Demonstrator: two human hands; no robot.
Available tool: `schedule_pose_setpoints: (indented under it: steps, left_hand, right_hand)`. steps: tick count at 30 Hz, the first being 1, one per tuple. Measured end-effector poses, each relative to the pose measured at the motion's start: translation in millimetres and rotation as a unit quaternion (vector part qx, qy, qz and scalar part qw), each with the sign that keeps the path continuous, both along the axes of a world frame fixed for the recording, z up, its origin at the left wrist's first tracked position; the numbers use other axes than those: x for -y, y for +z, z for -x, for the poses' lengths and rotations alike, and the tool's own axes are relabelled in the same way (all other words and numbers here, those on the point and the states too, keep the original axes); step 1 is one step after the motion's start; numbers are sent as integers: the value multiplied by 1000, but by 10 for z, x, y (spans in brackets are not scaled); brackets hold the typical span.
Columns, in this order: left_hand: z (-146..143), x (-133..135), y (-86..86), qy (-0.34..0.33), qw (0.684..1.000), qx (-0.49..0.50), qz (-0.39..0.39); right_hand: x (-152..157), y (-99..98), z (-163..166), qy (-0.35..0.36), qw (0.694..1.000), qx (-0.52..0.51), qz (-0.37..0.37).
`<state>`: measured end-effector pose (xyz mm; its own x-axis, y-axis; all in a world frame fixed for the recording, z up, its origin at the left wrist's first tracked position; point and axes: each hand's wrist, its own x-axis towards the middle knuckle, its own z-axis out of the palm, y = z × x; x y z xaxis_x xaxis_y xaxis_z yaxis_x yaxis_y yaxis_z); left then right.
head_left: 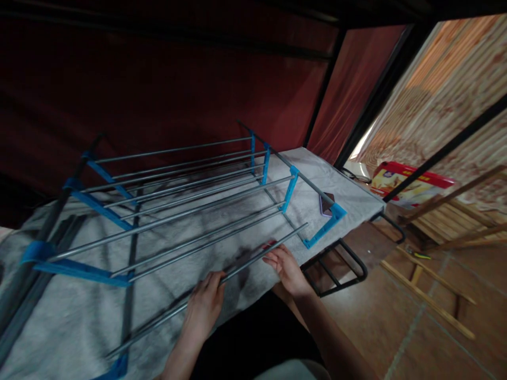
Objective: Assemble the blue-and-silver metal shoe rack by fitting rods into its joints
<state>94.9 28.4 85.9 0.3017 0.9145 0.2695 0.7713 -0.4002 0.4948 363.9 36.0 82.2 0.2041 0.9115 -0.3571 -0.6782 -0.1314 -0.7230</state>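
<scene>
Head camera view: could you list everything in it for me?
Rack: one, blue and grey, on the sheet
Brackets: eight, blue, four along each rack end
Rod: one, grey, near side
Sheet: one, grey, under the rack
Poles: several, dark, left edge
Phone-like thing: one, dark with purple edge, right end
Panels: at least two, dark red, behind
Bars: several, black, right
Box: one, red and yellow, right
Wooden frames: several pieces, light brown, right
Tool: one, yellowish and dark, floor
Floor: one, brown, lower right
Clothing: uncounted, black, lap
Left hand: one, bare, round the rod
Right hand: one, bare, at the rod
</scene>
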Motion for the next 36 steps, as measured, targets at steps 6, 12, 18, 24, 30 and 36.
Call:
schedule_pose_setpoints:
  steps: [6,12,18,24,30,36]
  left_hand:
    - [-1,-70,-176,-21,1000,-17,-2]
    - [-32,-71,-333,-13,999,-41,8]
    - [184,12,-517,16,999,-38,16]
    - [333,137,-643,39,998,-18,-45]
    - [435,375,-738,97,990,-57,-88]
    - [322,544,-653,181,972,-121,-87]
  right_hand:
    - [-180,-148,-240,-44,999,-9,3]
    - [-370,-317,-408,-102,994,5,38]
    - [-485,-449,-501,-112,991,44,61]
    - [-576,-493,-572,-119,990,48,61]
    - [-631,-517,-628,-125,990,36,51]
    - [-614,-575,-700,-119,991,25,63]
